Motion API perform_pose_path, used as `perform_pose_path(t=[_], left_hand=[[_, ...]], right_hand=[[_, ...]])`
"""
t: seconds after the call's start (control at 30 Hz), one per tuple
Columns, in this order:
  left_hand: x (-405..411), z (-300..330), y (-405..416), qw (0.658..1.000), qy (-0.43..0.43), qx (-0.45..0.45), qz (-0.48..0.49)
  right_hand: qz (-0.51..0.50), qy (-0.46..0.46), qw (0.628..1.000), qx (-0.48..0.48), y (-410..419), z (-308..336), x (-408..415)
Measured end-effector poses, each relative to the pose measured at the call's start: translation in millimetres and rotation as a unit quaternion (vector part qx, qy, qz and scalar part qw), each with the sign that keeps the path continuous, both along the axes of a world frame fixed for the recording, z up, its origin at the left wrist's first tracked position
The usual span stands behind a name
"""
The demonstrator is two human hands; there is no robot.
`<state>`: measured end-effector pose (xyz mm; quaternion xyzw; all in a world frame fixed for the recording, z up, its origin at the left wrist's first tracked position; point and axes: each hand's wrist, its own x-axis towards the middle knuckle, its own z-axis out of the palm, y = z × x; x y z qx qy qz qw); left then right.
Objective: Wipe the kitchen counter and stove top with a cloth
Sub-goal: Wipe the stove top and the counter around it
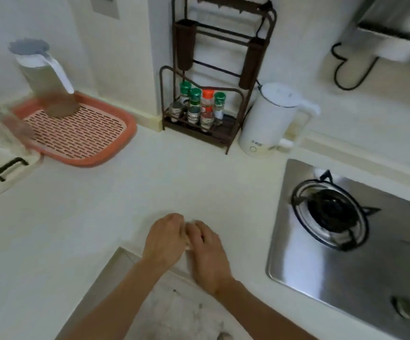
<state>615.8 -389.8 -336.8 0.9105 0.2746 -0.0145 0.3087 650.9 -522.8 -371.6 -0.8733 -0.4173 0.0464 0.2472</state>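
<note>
Leftmost, a pink slotted tray (81, 141) sits on the white bench (130, 187) with a blurred jug (43, 74) standing in it. Next along, a dark wire rack (213, 77) holds spice jars (200, 109) against the wall. Near the bench's front edge my left hand (166, 238) and right hand (207, 251) lie side by side, touching, fingers bent down over a small pale cloth (188, 241) that shows only as a sliver between them; whether either grip is closed on it or merely pressing, I cannot tell. Right of the rack stands a white kettle (272, 119), and past it the steel stove top (360, 253) with its black burner (331, 212).
</note>
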Motion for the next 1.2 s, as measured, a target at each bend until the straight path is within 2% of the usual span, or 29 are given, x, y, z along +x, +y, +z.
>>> perform_pose_path(t=[0.03, 0.1, 0.2, 0.3, 0.33, 0.43, 0.5, 0.6, 0.7, 0.8, 0.93, 1.0, 1.1, 1.13, 1.17, 1.2], left_hand=[[-2.2, 2.3, 3.3, 1.0, 0.002, 0.003, 0.003], [14.1, 4.2, -15.5, 0.999, -0.016, -0.007, -0.032], [34.7, -0.8, -49.7, 0.996, -0.044, -0.031, -0.078], [53.3, -3.0, -96.6, 0.989, -0.049, -0.06, -0.125], [58.8, -3.0, -108.0, 0.988, -0.049, -0.075, -0.13], [78.1, -0.2, -144.6, 0.984, -0.058, -0.103, -0.132], [88.1, -2.3, -161.1, 0.986, -0.055, -0.107, -0.116], [95.8, -5.2, -169.7, 0.988, -0.044, -0.127, -0.077], [103.8, -5.3, -177.1, 0.99, -0.055, -0.12, -0.039], [111.5, -7.6, -185.9, 0.992, -0.068, -0.102, 0.013], [108.8, -5.4, -216.2, 0.992, -0.088, -0.083, 0.018], [104.6, -5.1, -232.2, 0.994, -0.093, -0.062, 0.004], [99.8, -0.2, -255.9, 0.994, -0.096, -0.043, -0.018], [97.9, 3.0, -262.6, 0.994, -0.097, -0.043, -0.025], [94.9, 6.4, -266.9, 0.994, -0.094, -0.045, -0.031], [91.8, 9.5, -270.2, 0.994, -0.089, -0.047, -0.037]], right_hand=[[-0.002, 0.028, 0.999, 0.022, 0.4, 9.7, -2.4], [-0.104, 0.069, 0.991, 0.057, -29.7, 36.5, -1.5], [-0.233, -0.011, 0.969, 0.083, -73.6, 54.8, 21.7], [-0.293, -0.041, 0.953, 0.067, -115.6, 35.2, 47.2], [-0.269, -0.037, 0.961, 0.056, -122.8, 29.0, 51.0], [-0.127, -0.091, 0.986, -0.056, -159.7, 9.1, 69.2], [-0.146, -0.044, 0.987, -0.045, -187.3, 0.4, 84.8], [-0.223, -0.043, 0.973, -0.04, -195.5, -8.4, 98.4], [-0.184, -0.032, 0.982, 0.01, -172.0, 2.1, 119.6], [-0.197, 0.018, 0.98, 0.031, -164.1, 16.6, 117.5], [-0.073, 0.011, 0.996, 0.043, -217.1, 9.6, 58.4], [-0.095, 0.015, 0.994, 0.047, -261.3, 1.1, 52.3], [-0.204, 0.052, 0.974, 0.078, -323.9, 13.8, 52.0], [-0.226, 0.03, 0.97, 0.082, -339.6, 19.9, 50.0], [-0.247, -0.028, 0.967, 0.05, -349.6, 27.5, 48.3], [-0.265, -0.042, 0.963, 0.026, -356.5, 33.1, 47.1]])
